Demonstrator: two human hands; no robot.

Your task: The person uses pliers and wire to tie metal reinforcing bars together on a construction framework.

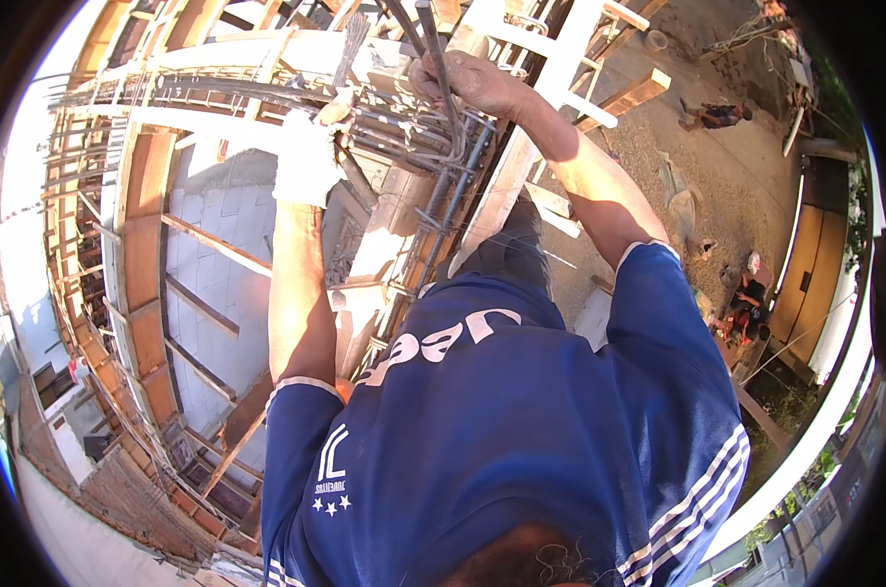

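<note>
Our right hand (477, 84) curls closed round a steel bar (430, 31) above the rod bundle (399, 147); our gloved left hand's (308, 158) grip we cannot tell; we should hold the bar steady.

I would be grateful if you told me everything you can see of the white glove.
The glove covers the left hand. It looks like soft fabric, but strong sun bleaches its surface, so weave and seams cannot be made out. Its cuff ends at the wrist, meeting the bare forearm; the other end points away from the wearer, just beside the dark rods. What look like bare fingertips show past its upper right edge. Whether it touches the rods is unclear.
</note>
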